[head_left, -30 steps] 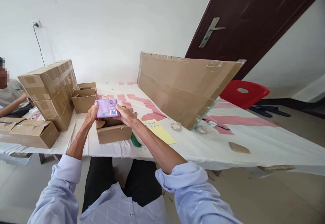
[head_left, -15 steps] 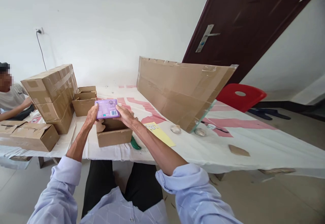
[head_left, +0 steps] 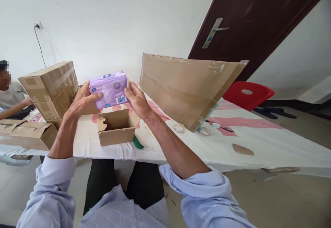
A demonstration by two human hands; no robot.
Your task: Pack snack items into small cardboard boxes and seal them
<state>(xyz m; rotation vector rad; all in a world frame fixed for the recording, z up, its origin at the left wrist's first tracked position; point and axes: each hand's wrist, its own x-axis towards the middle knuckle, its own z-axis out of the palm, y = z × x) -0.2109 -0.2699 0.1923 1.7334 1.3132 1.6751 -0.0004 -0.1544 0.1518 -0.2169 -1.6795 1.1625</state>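
A purple plastic-wrapped package (head_left: 110,89) with a barcode on its near face is held up between both hands; its contents cannot be made out. My left hand (head_left: 84,101) grips its left end, thumb across the front. On the right end, my right hand (head_left: 137,98) is closed round the edge with the thumb on the front corner. Below the package stands an open cardboard box (head_left: 116,136), its small flaps turned out and its inside in shadow. A green object (head_left: 138,142) lies against the box's right side.
Stacked taped cartons (head_left: 51,90) rise at the left, with low cartons (head_left: 33,133) before them. A large cardboard sheet (head_left: 186,86) stands across the table. Tape rolls (head_left: 204,131) and a cardboard scrap (head_left: 243,149) lie right. A person (head_left: 15,97) sits far left beside a red chair-free wall.
Both hands have raised the purple package up from just over the open box and tilted it, so its top side now shows. The open box is more exposed.
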